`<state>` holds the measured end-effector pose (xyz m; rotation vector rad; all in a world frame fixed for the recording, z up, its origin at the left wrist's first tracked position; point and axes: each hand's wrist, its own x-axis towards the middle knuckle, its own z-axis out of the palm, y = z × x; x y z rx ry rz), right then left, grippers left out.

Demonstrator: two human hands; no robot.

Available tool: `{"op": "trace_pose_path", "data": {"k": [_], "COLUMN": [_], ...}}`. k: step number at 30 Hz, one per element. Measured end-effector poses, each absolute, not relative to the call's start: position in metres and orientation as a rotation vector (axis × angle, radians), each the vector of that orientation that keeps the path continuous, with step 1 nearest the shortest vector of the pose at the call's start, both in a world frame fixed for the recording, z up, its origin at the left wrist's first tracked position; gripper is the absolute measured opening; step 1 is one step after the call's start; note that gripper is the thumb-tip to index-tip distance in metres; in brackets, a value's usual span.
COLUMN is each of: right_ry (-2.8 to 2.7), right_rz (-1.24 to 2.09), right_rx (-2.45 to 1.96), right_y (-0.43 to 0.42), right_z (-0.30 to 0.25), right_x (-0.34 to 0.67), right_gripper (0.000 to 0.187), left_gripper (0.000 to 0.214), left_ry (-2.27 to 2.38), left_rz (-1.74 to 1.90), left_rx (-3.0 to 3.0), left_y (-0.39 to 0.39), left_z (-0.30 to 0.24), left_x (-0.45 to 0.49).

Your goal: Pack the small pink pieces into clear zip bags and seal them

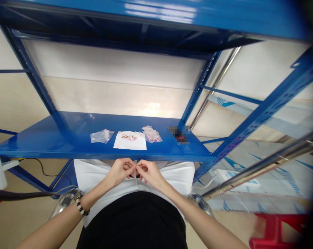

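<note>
The left hand (121,170) and right hand (148,172) are sitting fingertip to fingertip, each pinching a small clear packet (135,166) that is standing upright between them, equally near both; the white sheet (130,141) on the blue shelf (55,138) is lying at twelve o'clock

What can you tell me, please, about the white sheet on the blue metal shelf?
The white rectangular sheet, paper-like, lies flat near the front edge of the blue metal shelf. Small pink marks or pieces show on its upper part. A crumpled clear plastic bag lies apart on its left; a clear bag of pink pieces sits at its right corner.
</note>
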<state>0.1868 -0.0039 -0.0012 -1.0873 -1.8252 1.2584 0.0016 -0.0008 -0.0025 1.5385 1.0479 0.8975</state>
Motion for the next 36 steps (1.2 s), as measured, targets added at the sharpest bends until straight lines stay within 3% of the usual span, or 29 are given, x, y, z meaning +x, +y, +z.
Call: {"op": "trace_pose_path", "data": {"k": [5,9,13,19,26,31,36], "right_ry": [-1.822,-1.869,-2.018,-2.073,-2.025,-1.931,-1.787], "right_rz": [1.292,1.262,1.032,0.638,0.681,0.480,0.890], "right_rx": [-1.068,-1.102,-1.180,-1.330,-1.232,-1.332,-1.203], "right_y": [-0.007,-0.005,-0.002,-0.003,-0.013,-0.017,-0.015], "right_z": [-0.005,-0.007,-0.006,0.007,0.016,0.027,0.046], "right_x": [0.182,0.185,0.187,0.189,0.183,0.186,0.191], "right_gripper": [0.030,0.023,0.009,0.010,0.007,0.015,0.013], "left_gripper": [0.032,0.029,0.015,0.009,0.010,0.010,0.019], "left_ry": [1.040,1.027,1.109,1.331,1.277,1.282,1.198], "left_rz": [0.884,0.894,0.921,1.060,1.091,1.118,1.260], "left_rx": [1.480,1.509,1.626,1.763,1.742,1.770,1.583], "left_y": [-0.003,-0.006,-0.007,-0.010,-0.027,-0.041,-0.035], "left_z": [-0.006,-0.007,-0.009,-0.005,0.003,0.016,0.018], "left_x": [0.004,0.006,0.008,0.005,0.017,0.024,0.015]}}
